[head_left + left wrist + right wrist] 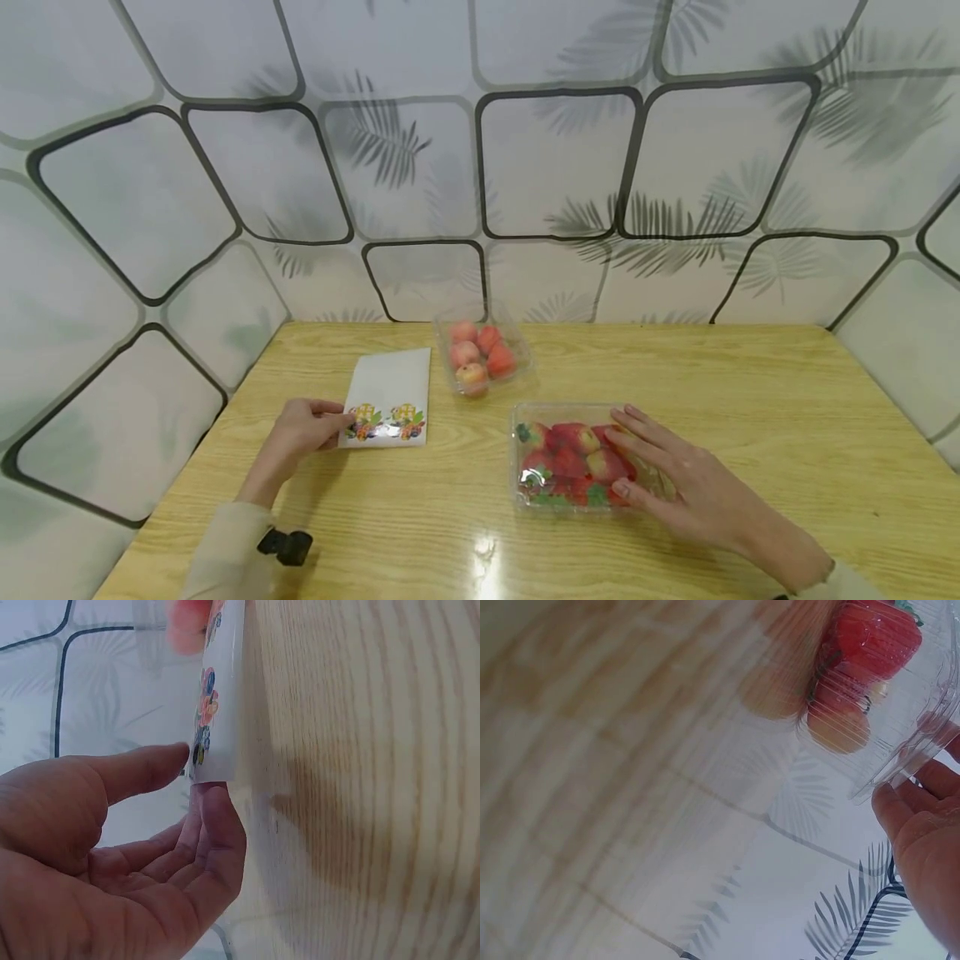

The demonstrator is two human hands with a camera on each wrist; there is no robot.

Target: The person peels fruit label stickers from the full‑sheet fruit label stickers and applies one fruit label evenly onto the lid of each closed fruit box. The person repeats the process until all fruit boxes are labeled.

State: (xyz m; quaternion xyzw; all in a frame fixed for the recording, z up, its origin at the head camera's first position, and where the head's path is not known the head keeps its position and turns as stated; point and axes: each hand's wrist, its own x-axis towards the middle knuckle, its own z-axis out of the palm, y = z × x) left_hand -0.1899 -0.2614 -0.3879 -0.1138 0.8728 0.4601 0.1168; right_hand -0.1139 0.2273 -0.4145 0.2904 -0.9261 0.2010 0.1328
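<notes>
Between thumb and fingers, my left hand (300,433) pinches the lower left edge of a white sheet (390,383) printed with colourful fruit pictures along its near end. In the left wrist view the thumb lies on the printed face of the sheet (223,712) and the fingers are underneath. My right hand (697,487) rests on the right side of a closed clear plastic box (514,458) of red strawberries, fingers spread and fairly straight over the lid. The right wrist view shows the thumb against the box's rim (885,772); the other fingers are partly out of frame.
A second clear plastic box (527,367) holding several peach-like and red fruits stands behind, near the patterned wall covering (555,167). Everything lies on a wooden table (750,400). The covering also borders the table's left and right sides.
</notes>
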